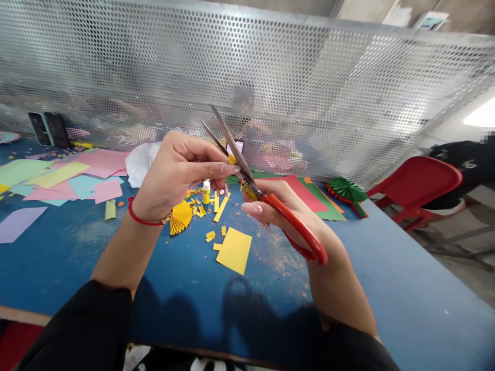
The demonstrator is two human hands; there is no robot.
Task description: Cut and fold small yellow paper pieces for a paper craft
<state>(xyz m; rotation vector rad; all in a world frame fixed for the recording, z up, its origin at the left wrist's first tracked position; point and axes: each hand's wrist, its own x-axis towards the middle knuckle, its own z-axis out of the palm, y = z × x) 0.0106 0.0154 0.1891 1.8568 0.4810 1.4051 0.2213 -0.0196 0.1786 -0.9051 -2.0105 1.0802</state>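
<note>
My left hand (181,170) pinches a small piece of yellow paper (232,158) between thumb and forefinger. The scissors (247,178), with red handles, are in my right hand (282,203); their blades are parted around the yellow piece. Another bit of yellow shows at my right fingers, partly hidden. Below my hands on the blue table lie a yellow sheet (234,251), a few small yellow scraps and narrow yellow strips (221,207). A pleated yellow paper fan (180,217) sits beneath my left wrist, near an upright glue stick (206,192).
Pastel paper sheets (104,164) cover the left of the blue table (185,293). Red paper (299,193) and a green pleated fan (347,189) lie at the right. Two phones (48,129) lean against a perforated metal screen (185,67). A red chair (421,185) stands beyond the right edge.
</note>
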